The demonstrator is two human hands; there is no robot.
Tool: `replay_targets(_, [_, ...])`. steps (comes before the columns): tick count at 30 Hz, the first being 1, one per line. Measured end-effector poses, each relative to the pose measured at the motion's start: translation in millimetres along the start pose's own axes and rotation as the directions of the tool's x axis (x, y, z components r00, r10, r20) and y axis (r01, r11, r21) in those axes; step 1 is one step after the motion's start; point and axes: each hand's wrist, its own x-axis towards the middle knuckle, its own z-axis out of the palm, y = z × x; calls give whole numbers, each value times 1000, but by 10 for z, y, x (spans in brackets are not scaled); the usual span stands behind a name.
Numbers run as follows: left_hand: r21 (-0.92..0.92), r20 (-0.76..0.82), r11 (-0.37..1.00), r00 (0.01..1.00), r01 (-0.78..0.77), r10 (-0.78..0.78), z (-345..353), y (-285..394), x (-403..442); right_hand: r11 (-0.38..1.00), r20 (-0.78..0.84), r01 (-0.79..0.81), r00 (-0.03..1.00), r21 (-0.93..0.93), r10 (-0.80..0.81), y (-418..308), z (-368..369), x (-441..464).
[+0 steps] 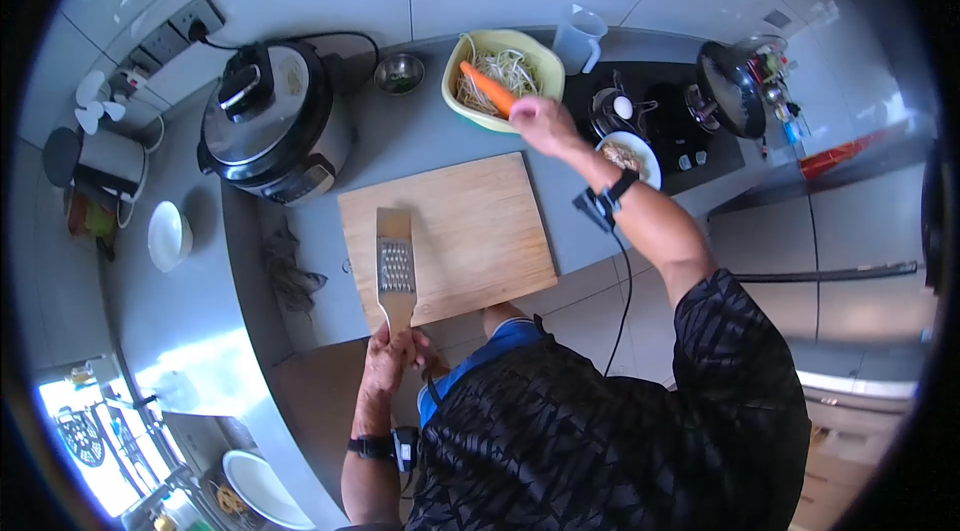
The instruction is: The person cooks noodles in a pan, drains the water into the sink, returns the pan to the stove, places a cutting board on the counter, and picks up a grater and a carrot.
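Note:
My left hand (388,361) is wrapped round the handle of a flat grater (396,266), whose metal part lies over the left side of the wooden cutting board (480,231). With my right hand (545,124) I grip the thick end of an orange carrot (487,87). The carrot's other end is over a yellow basin (550,71) that holds bean sprouts (510,69). Whether the carrot touches the sprouts I cannot tell.
An electric pressure cooker (275,121) and a small metal bowl (399,74) stand left of the basin. To its right are a jug (579,41), a white bowl of food (648,163), an egg (623,107) and a black pan (732,89). A white bowl (170,235) is far left.

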Motion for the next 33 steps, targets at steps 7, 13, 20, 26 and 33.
replay_targets(7, [-244,13,965,995,100,-100,416,-41,275,889,335,-25,921,-457,198,60,36,833])
replay_targets(13, [-257,45,960,994,107,-98,306,-136,290,964,465,-114,858,-239,217,422,-163,1070])
replay_targets(20, [-243,121,955,982,171,-145,146,-96,301,706,373,-451,886,546,277,314,-602,598])
replay_targets(26, [-197,82,957,976,213,-200,57,-114,261,597,575,-481,817,642,39,-276,-633,-330])
replay_targets(33, [-379,130,901,976,212,-175,9,-293,313,759,605,-391,796,520,-5,-882,-3,-1614])
